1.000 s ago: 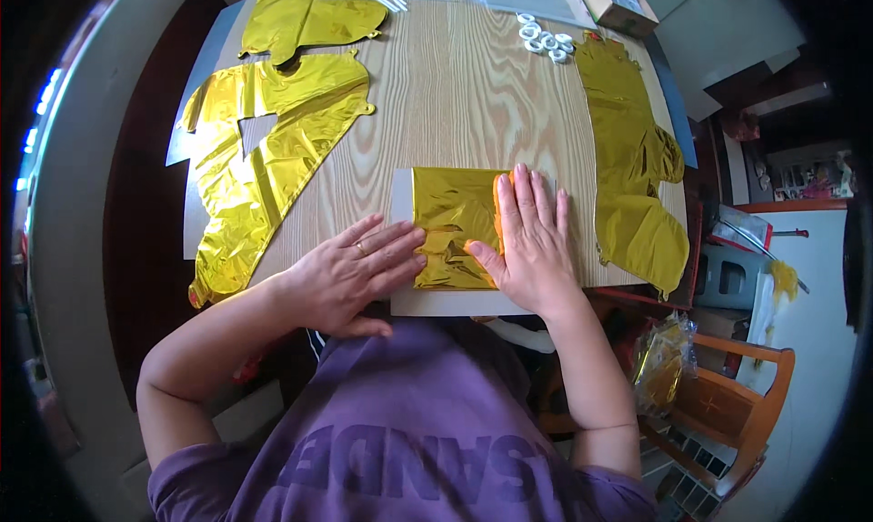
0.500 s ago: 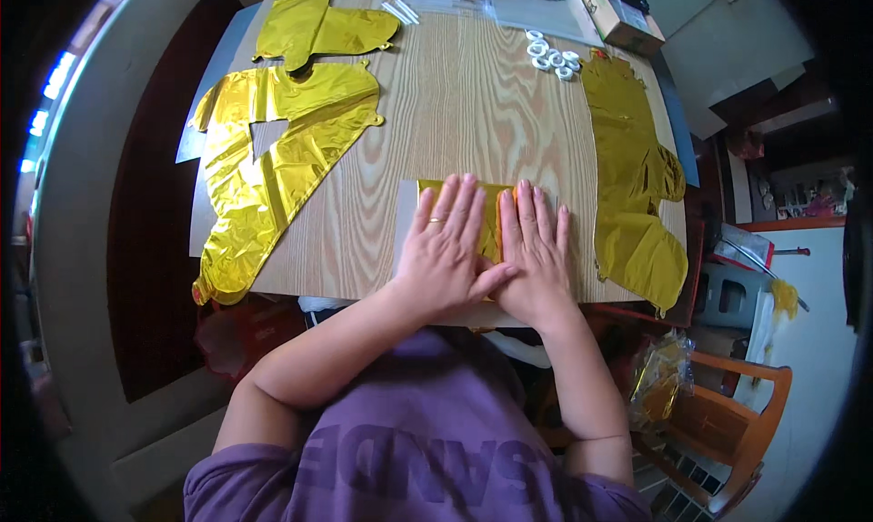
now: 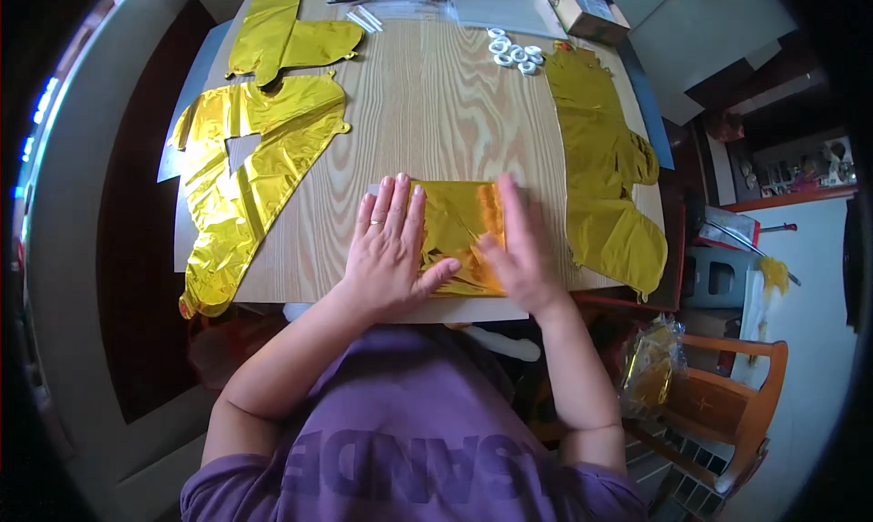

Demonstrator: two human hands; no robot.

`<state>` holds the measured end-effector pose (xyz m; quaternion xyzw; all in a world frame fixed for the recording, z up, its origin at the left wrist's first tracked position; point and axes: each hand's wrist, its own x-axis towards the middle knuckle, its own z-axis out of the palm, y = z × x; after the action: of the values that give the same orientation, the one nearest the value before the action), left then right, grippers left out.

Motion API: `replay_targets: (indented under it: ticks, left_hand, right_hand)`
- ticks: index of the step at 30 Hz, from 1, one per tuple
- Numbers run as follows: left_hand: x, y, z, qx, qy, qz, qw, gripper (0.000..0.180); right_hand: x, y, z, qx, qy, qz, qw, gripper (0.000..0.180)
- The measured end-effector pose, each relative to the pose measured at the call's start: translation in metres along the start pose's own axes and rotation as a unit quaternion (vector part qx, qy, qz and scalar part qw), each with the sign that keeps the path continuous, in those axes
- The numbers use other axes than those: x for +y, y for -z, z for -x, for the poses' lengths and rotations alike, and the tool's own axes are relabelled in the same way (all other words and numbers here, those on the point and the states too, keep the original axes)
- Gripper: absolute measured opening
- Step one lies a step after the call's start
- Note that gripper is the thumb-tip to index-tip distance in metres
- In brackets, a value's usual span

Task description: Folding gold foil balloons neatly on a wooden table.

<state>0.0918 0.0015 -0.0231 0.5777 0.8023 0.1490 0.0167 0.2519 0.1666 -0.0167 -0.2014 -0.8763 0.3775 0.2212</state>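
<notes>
Head view, folded foil: the gold folded foil (image 3: 450,208) lies flat on a pale board (image 3: 482,311) at the table's (image 3: 427,113) near edge; it is the landmark for every place below.
Change at the foil: half a second ago the left hand (image 3: 388,249) lay across its middle and the right hand (image 3: 527,254) flat along its right side; now the left is at its left side and the right is tipped onto its edge, so the middle and the orange strip (image 3: 492,208) show.
Meaning for the foil: its surface looks mostly flat, with creases toward the near side; I judge this as pressing or smoothing in progress.
Left grip: fingers straight and close together, thumb spread over the foil's near part; palm down, clasping nothing.
Right grip: thumb and fingers well parted, nothing seen clasped; motion blur hides whether it touches the foil's right side.
Gold foil shapes: two left of the folded foil, a lower one (image 3: 245,190) and an upper one (image 3: 291,45); one long shape (image 3: 600,158) to its right.
White rings: a cluster of white rings (image 3: 516,52) lies well beyond the folded foil.
</notes>
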Motion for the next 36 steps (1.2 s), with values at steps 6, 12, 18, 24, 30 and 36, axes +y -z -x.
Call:
replay_targets:
  ticks: [6, 12, 18, 24, 30, 36]
  left_hand:
    - [0.002, 0.032, -0.014, -0.024, 0.030, 0.060, 0.997, 0.084]
    - [0.008, 0.014, -0.026, -0.002, -0.041, 0.008, 0.999, 0.081]
    - [0.009, 0.019, -0.033, -0.022, -0.045, 0.010, 0.999, 0.082]
    - [0.005, 0.006, -0.023, -0.006, -0.041, 0.000, 0.999, 0.083]
    - [-0.001, 0.001, -0.017, 0.012, -0.031, 0.048, 0.998, 0.083]
    - [0.002, 0.004, -0.011, 0.101, -0.100, 0.032, 0.989, 0.068]
  right_hand:
    - [-0.012, 0.061, 0.074, 0.114, -0.218, -0.002, 0.969, 0.020]
    - [-0.011, 0.017, 0.108, -0.001, -0.418, -0.423, 0.804, 0.024]
    - [-0.014, 0.023, 0.114, 0.063, -0.409, -0.450, 0.791, 0.016]
    - [-0.029, 0.141, 0.154, 0.064, -0.390, -0.235, 0.888, 0.018]
    - [-0.045, 0.206, 0.109, 0.191, -0.242, -0.070, 0.949, 0.022]
    - [0.035, 0.117, -0.026, 0.179, -0.187, -0.206, 0.943, 0.020]
